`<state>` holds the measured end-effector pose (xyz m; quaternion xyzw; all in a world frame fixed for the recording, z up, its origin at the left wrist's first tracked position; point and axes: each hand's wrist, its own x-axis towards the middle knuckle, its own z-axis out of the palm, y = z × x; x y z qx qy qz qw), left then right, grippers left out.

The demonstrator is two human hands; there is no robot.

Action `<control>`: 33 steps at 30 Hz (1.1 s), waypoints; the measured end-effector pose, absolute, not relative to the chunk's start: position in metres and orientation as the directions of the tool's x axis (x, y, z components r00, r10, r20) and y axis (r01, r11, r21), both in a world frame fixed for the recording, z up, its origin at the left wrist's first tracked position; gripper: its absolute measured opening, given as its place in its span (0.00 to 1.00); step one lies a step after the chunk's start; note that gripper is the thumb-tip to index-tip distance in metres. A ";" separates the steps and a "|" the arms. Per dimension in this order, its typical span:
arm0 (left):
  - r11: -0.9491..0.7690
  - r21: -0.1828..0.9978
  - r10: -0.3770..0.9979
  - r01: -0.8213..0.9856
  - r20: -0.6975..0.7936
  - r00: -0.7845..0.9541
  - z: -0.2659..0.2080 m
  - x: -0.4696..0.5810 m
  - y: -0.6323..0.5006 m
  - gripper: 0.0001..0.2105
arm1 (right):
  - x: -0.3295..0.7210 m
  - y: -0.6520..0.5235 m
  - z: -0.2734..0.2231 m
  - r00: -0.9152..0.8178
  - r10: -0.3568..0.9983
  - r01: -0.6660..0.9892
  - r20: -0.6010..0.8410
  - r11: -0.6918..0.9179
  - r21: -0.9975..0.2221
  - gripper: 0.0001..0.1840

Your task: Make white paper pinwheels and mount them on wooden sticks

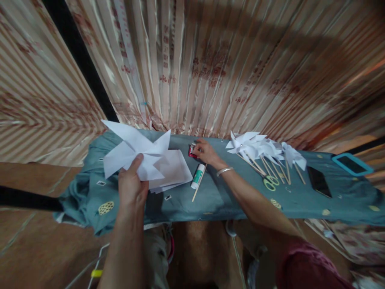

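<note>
My left hand grips a white paper pinwheel, thumb on top of the folded blades, lifted over the left part of the cloth. Below it lies a stack of white paper sheets. With its fingertips drawn together, my right hand is at a small red box; what the fingers pinch, if anything, is hidden. A glue stick with a green label lies just in front of that hand, beside a thin wooden stick.
Several white pinwheels on sticks lie to the right, with green-handled scissors among the sticks. Further right are a black phone and a blue-framed device. A pleated curtain hangs behind the cloth-covered table.
</note>
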<state>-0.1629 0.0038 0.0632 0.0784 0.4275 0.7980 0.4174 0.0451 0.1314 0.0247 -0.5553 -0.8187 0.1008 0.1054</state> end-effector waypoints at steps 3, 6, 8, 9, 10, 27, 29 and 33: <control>-0.207 0.778 0.780 -0.593 -0.235 -0.581 0.064 -0.147 0.005 0.10 | 0.058 0.117 0.025 -0.293 0.951 0.805 0.103 0.303 -0.510 0.09; -0.171 0.797 0.806 -0.579 -0.225 -0.547 0.066 -0.130 0.007 0.11 | 0.073 0.090 0.027 -0.139 0.987 0.295 0.084 0.122 -0.948 0.08; -0.174 0.794 0.825 -0.583 -0.206 -0.527 0.065 -0.119 0.009 0.13 | 0.083 0.068 0.030 -0.151 0.989 -0.136 0.001 -0.020 -0.991 0.09; -0.178 0.788 0.835 -0.589 -0.195 -0.514 0.065 -0.114 0.010 0.14 | 0.088 0.056 0.031 -0.191 0.981 -0.309 -0.029 -0.088 -0.947 0.10; -0.180 0.783 0.846 -0.596 -0.186 -0.500 0.064 -0.109 0.011 0.14 | 0.092 0.045 0.032 -0.235 0.971 -0.440 -0.044 -0.147 -0.886 0.11; 0.023 0.879 0.970 -0.476 -0.136 -0.204 0.045 0.002 0.019 0.12 | 0.152 -0.007 0.052 -0.409 0.912 -0.665 -0.030 -0.321 -0.674 0.17; 0.020 0.889 0.975 -0.458 -0.119 -0.189 0.043 0.013 0.021 0.10 | 0.160 -0.004 0.048 -0.332 0.941 -0.673 -0.062 -0.283 -0.683 0.16; 0.014 0.911 0.985 -0.413 -0.084 -0.152 0.040 0.029 0.024 0.08 | 0.171 0.001 0.042 -0.240 0.967 -0.647 -0.089 -0.228 -0.728 0.15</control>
